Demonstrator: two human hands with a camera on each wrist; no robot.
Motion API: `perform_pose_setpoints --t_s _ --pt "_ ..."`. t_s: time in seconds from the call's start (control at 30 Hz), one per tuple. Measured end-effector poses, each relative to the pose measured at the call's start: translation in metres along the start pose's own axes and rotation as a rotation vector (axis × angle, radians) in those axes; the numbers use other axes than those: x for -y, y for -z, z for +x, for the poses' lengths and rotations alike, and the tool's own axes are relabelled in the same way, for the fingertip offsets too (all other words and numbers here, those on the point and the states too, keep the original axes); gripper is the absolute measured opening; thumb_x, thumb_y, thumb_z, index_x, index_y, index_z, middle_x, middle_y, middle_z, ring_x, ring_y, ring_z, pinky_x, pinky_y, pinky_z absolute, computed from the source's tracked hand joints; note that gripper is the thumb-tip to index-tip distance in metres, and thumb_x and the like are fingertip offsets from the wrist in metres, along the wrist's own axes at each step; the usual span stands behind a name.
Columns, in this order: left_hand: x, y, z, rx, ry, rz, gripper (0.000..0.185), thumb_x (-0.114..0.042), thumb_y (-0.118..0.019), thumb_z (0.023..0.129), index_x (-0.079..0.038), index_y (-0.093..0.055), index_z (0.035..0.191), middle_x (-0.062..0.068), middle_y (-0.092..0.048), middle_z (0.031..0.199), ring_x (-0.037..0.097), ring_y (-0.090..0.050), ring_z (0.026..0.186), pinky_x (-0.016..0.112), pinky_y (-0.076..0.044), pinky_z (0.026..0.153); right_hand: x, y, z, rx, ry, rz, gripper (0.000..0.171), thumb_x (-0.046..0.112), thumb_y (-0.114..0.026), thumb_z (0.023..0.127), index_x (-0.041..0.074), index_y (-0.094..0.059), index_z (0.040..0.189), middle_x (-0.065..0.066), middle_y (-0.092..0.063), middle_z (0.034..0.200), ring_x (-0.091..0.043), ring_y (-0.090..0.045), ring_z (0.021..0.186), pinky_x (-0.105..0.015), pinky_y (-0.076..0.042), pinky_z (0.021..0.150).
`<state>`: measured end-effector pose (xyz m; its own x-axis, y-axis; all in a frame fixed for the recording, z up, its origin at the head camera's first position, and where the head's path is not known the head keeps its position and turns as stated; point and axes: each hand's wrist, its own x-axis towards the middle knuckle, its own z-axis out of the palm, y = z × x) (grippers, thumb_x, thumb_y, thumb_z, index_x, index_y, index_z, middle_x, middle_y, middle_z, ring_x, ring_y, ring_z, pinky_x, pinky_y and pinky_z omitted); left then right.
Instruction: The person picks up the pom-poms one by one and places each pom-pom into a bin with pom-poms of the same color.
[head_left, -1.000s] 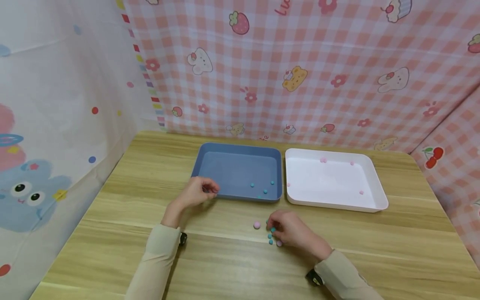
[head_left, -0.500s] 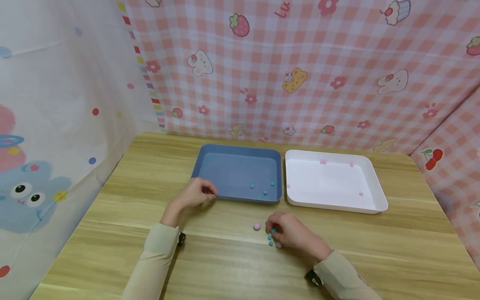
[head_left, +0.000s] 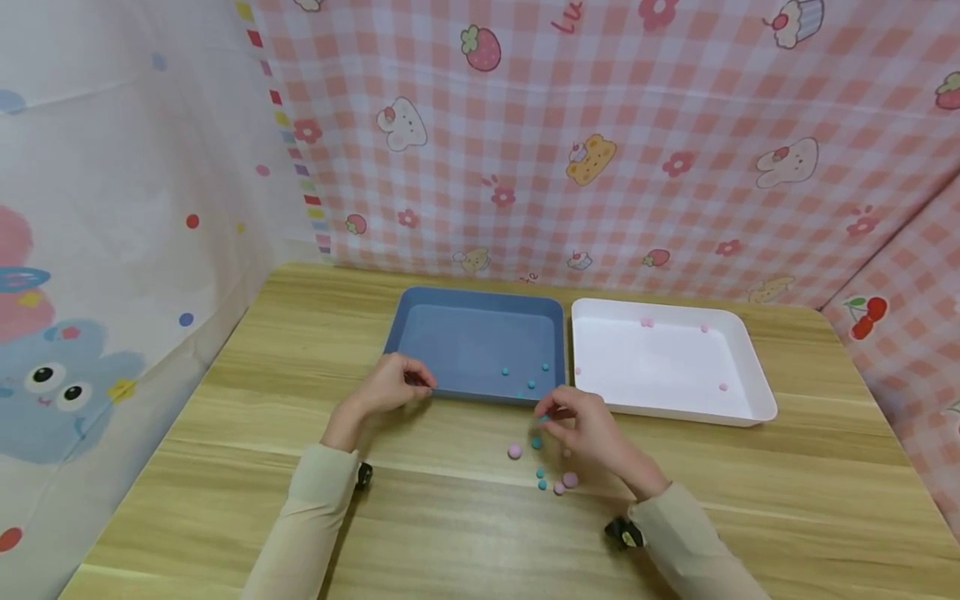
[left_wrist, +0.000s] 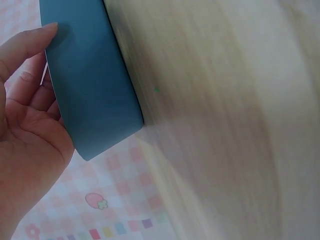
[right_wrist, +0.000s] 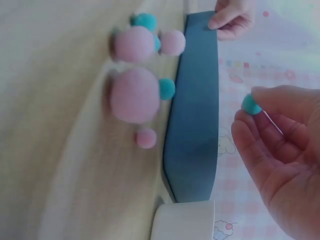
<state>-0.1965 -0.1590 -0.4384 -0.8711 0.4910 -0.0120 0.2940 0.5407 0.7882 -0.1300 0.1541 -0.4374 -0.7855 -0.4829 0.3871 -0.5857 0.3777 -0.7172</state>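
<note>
Right hand [head_left: 588,425] risen off wooden table [head_left: 300,500] since half second ago, now near front rim of blue rectangular plastic tray [head_left: 480,346], thumb and forefinger pinching small teal pompom [right_wrist: 250,104]. Left hand [head_left: 390,387] unmoved, fingers curled on tray's front-left corner. Loose pink and teal pompoms [head_left: 542,471] lie on table below right hand. White rectangular plastic tray [head_left: 667,367], just beside blue one, holds few pink pompoms.

Wooden desk [head_left: 225,467] carrying blue tray [head_left: 480,298] and white tray [head_left: 757,392] side by side at the back; nearer, loose pink pompoms [head_left: 514,451] and teal pompoms [head_left: 540,473] scattered.
</note>
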Motion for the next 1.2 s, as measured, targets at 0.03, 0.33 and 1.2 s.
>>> perform_pose_setpoints --t_s 0.03,0.33,1.2 --pt "0.000 0.000 0.000 -0.001 0.003 -0.001 0.008 0.006 -0.065 0.080 0.001 -0.071 0.084 0.006 -0.068 0.078 0.013 -0.058 0.070 0.025 -0.048 0.064 0.000 0.001 0.001 -0.015 -0.005 0.005 0.017 -0.015 -0.067 0.076 -0.001 -0.063 0.084 -0.010 -0.063 0.083 -0.030 -0.065 0.077 -0.034 -0.055 0.068" --pt "0.001 0.000 0.002 0.000 -0.005 -0.001 0.007 0.005 -0.066 0.081 0.002 -0.071 0.084 0.007 -0.068 0.079 0.013 -0.059 0.070 0.026 -0.048 0.065 -0.002 0.008 0.017 -0.089 -0.063 0.001 0.016 -0.012 -0.068 0.077 0.001 -0.065 0.086 -0.009 -0.064 0.086 -0.026 -0.064 0.079 -0.030 -0.055 0.070" --pt "-0.003 0.001 -0.001 0.003 -0.007 0.005 0.008 0.006 -0.065 0.080 0.002 -0.071 0.084 0.008 -0.068 0.079 0.012 -0.058 0.070 0.026 -0.048 0.065 -0.001 0.001 0.074 -0.214 -0.242 0.081 0.010 -0.001 -0.069 0.082 -0.001 -0.067 0.091 -0.014 -0.065 0.091 -0.026 -0.062 0.088 -0.035 -0.053 0.078"
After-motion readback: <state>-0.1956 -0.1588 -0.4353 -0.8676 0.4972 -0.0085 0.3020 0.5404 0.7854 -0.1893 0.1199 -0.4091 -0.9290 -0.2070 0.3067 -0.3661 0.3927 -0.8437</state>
